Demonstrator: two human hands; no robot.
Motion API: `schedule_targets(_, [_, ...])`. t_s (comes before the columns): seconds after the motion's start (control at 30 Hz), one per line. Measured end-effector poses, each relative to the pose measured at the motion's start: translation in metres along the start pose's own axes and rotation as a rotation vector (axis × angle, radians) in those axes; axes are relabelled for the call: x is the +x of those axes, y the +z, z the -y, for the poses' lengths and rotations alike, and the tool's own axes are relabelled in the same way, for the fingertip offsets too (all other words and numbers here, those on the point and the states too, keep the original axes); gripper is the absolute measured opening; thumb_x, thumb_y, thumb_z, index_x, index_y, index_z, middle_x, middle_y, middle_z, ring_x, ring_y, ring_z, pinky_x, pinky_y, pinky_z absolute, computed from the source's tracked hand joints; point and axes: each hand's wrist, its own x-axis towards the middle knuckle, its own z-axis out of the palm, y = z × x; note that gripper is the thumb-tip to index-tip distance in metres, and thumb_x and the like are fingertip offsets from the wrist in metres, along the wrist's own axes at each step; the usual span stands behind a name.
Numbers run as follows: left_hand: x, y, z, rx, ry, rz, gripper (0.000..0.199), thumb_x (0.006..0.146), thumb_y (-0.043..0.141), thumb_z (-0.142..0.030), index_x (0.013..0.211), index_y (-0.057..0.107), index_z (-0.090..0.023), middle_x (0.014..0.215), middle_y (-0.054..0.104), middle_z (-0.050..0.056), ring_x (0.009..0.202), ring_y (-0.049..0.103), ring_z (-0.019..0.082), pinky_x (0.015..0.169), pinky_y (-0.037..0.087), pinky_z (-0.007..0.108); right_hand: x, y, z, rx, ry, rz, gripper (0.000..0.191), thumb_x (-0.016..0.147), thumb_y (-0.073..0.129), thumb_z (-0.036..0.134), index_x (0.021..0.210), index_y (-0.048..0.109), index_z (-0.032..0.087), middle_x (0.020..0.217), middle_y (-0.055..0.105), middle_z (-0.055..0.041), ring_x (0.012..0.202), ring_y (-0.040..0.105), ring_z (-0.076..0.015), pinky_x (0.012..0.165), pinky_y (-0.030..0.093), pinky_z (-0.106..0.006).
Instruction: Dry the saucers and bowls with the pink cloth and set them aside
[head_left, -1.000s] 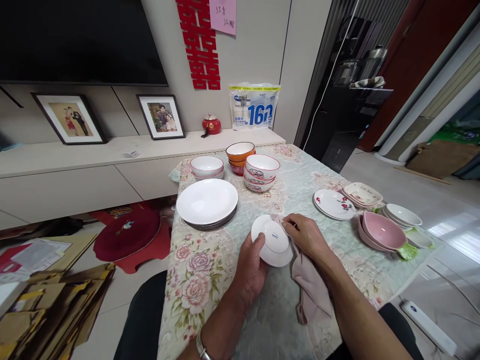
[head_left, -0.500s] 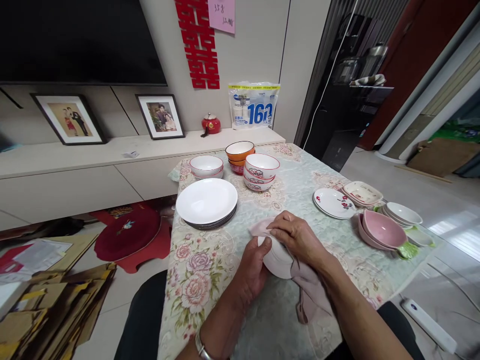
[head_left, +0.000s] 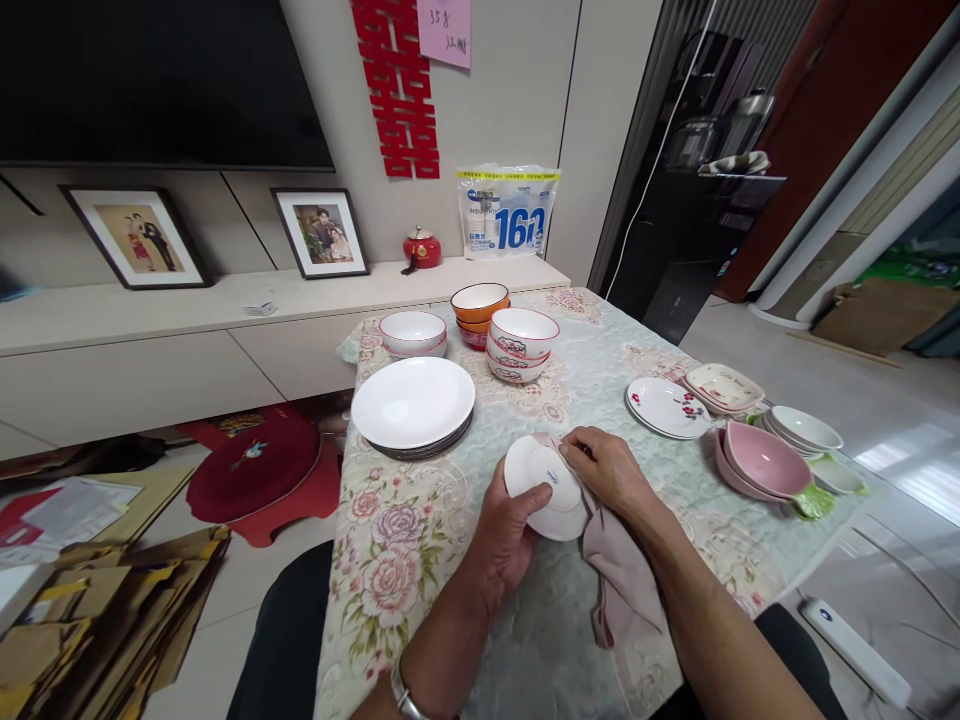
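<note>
My left hand [head_left: 511, 530] grips a small white plate [head_left: 561, 515] by its left side, thumb across the underside, which faces me and bears a blue mark. At the plate's upper right edge, my right hand [head_left: 607, 465] is closed on a pale pink cloth [head_left: 626, 570]. Part of the cloth shows over the plate's rim, and the rest hangs below the wrist onto the table. Left of the hands stands a stack of large white plates [head_left: 412, 402]. Behind it are white bowls [head_left: 412, 333], orange bowls [head_left: 480, 300] and red-rimmed bowls [head_left: 523, 345].
Flower-patterned plates [head_left: 667, 408], a squarish dish [head_left: 724, 386], pink bowls [head_left: 766, 462] and small white bowls [head_left: 806, 428] sit along the table's right side. A floral cloth covers the table [head_left: 397, 570]. A red stool [head_left: 255, 470] and flattened cardboard [head_left: 150, 610] lie to the left.
The plate has tilted so more of its underside and the blue mark show. My right hand with the cloth has shifted slightly right, along the plate's edge.
</note>
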Motion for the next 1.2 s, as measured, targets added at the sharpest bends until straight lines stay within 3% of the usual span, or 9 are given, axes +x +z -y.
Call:
schedule_targets(0.17, [-0.003, 0.005, -0.001, 0.067, -0.014, 0.031, 0.059, 0.061, 0.073, -0.01, 0.118, 0.059, -0.018, 0.094, 0.072, 0.005, 0.081, 0.065, 0.019, 0.075, 0.049, 0.031, -0.006, -0.002, 0.019, 0.089, -0.183, -0.018, 0.019, 0.092, 0.054, 0.023, 0.095, 0.072, 0.021, 0.087, 0.063, -0.0046, 0.086, 0.06, -0.0181, 0.077, 0.045, -0.03])
schedule_targets(0.33, [-0.006, 0.009, -0.003, 0.119, -0.046, 0.06, 0.041, 0.06, 0.072, -0.01, 0.1, 0.064, -0.013, 0.083, 0.07, 0.005, 0.075, 0.064, 0.019, 0.071, 0.047, 0.03, -0.014, -0.001, 0.042, 0.152, -0.396, 0.115, 0.02, 0.095, 0.053, 0.023, 0.095, 0.073, 0.023, 0.093, 0.06, -0.0047, 0.088, 0.059, -0.0161, 0.077, 0.047, -0.028])
schedule_targets(0.4, [-0.006, 0.008, -0.004, 0.131, -0.054, 0.053, 0.039, 0.059, 0.072, -0.01, 0.098, 0.064, -0.013, 0.081, 0.069, 0.004, 0.074, 0.062, 0.018, 0.07, 0.047, 0.03, -0.012, -0.003, 0.037, 0.155, -0.359, 0.113, 0.019, 0.094, 0.054, 0.023, 0.093, 0.073, 0.023, 0.092, 0.061, -0.004, 0.088, 0.059, -0.016, 0.077, 0.046, -0.028])
schedule_targets(0.6, [-0.005, 0.003, -0.005, 0.138, -0.039, 0.124, 0.056, 0.061, 0.066, -0.008, 0.116, 0.061, -0.016, 0.088, 0.07, 0.005, 0.079, 0.062, 0.019, 0.074, 0.047, 0.031, -0.003, -0.01, 0.009, 0.069, -0.097, 0.005, 0.014, 0.09, 0.057, 0.019, 0.086, 0.07, 0.02, 0.084, 0.065, -0.0035, 0.082, 0.061, -0.018, 0.075, 0.045, -0.032])
schedule_targets(0.87, [-0.006, 0.006, -0.003, 0.145, -0.092, 0.03, 0.051, 0.055, 0.068, -0.007, 0.106, 0.062, -0.014, 0.077, 0.069, 0.002, 0.068, 0.062, 0.019, 0.065, 0.046, 0.03, -0.011, -0.009, 0.034, 0.166, -0.373, 0.186, 0.016, 0.094, 0.056, 0.023, 0.092, 0.072, 0.023, 0.093, 0.063, -0.0039, 0.089, 0.061, -0.0157, 0.078, 0.046, -0.027])
schedule_targets(1.2, [-0.001, 0.001, 0.002, 0.038, 0.007, -0.053, 0.066, 0.056, 0.081, -0.016, 0.118, 0.059, -0.016, 0.103, 0.072, 0.009, 0.088, 0.065, 0.022, 0.079, 0.05, 0.034, -0.003, -0.008, 0.007, -0.074, -0.018, 0.044, 0.021, 0.091, 0.05, 0.026, 0.083, 0.067, 0.018, 0.083, 0.067, -0.0052, 0.078, 0.06, -0.0182, 0.071, 0.042, -0.029])
